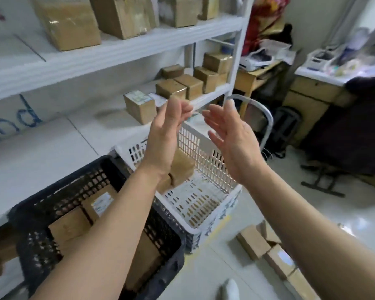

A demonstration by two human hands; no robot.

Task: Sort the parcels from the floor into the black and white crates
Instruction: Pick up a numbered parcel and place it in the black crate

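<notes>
While left hand [167,135] and right hand [232,144] hover empty, parcels [182,167] lie beneath.

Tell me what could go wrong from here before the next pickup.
The left hand and right hand are empty. The floor parcels lie scattered near the foot, so a step could crush one or cause a trip. The black crate and white crate sit side by side, so a tossed parcel might land in the wrong one.

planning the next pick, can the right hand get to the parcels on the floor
Probably yes: the right hand is open and empty, raised over the white crate, and the floor parcels lie uncovered right of that crate.
</notes>
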